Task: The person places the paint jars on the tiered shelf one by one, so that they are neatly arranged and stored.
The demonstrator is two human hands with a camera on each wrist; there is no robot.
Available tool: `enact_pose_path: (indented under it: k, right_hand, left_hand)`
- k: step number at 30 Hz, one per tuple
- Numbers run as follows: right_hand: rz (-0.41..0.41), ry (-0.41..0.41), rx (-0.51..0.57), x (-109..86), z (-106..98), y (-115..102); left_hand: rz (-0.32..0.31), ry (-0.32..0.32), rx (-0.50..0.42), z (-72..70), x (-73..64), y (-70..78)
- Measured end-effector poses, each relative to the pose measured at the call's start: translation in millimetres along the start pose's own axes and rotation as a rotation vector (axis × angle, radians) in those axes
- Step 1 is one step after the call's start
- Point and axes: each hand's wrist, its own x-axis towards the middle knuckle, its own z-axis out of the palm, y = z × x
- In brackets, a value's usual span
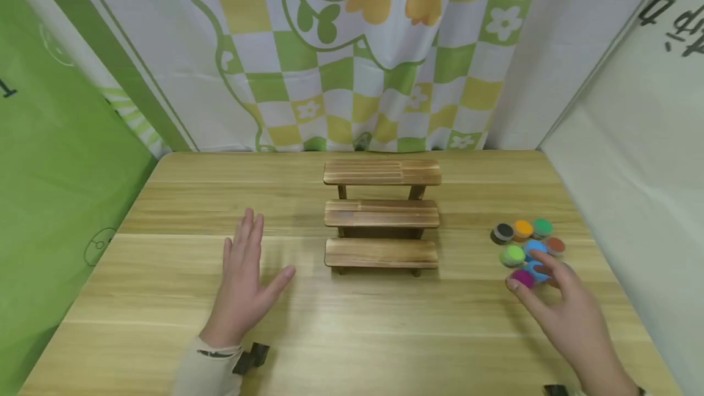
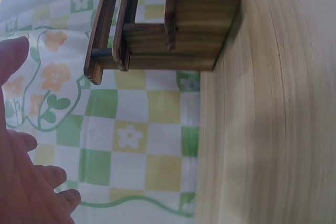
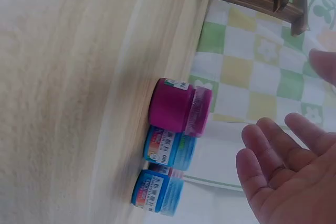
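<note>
My left hand point(image 1: 241, 289) hovers over the table left of a three-step wooden shelf point(image 1: 381, 254), its fingers straight and the thumb spread, holding nothing. Over on the right, my right hand point(image 1: 574, 316) reaches over a cluster of small paint jars, thumb and fingers parted. Nearest its thumb is a magenta jar point(image 3: 170, 106). In the right wrist view a gap shows between the fingers point(image 3: 257, 145) and that jar. Blue labelled jars point(image 3: 168, 148) stand close beside the magenta one. In the head view the fingers partly cover the blue lids.
Black point(image 1: 503, 233), orange point(image 1: 523, 229), green point(image 1: 542, 227), reddish-brown point(image 1: 555, 245) and light green point(image 1: 513, 255) jars complete the cluster near the right table edge. A checked, flowered curtain point(image 1: 341, 78) hangs behind the wooden table point(image 1: 385, 335). Cloth walls flank both sides.
</note>
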Motion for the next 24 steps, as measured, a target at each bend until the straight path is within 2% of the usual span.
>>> enact_pose_path:
  k: [3,8,11,17,24]
  right_hand:
    - [-0.015,0.018,-0.024,4.7,1,3]
    - [-0.011,0.006,-0.06,9.1,2,7]
    - [-0.01,0.002,-0.065,10.8,2,10]
    - [0.023,-0.021,-0.068,10.7,4,14]
    - [0.033,-0.03,-0.096,11.1,5,22]
  left_hand:
    - [-0.062,-0.039,-0.104,3.7,3.9,1.3]
    - [-0.21,-0.109,-0.305,9.2,10.3,3.2]
    - [-0.257,-0.122,-0.385,12.7,13.0,4.2]
    - [-0.268,-0.138,-0.519,24.8,15.7,2.2]
    - [-0.215,-0.16,-0.627,47.9,13.8,-2.0]
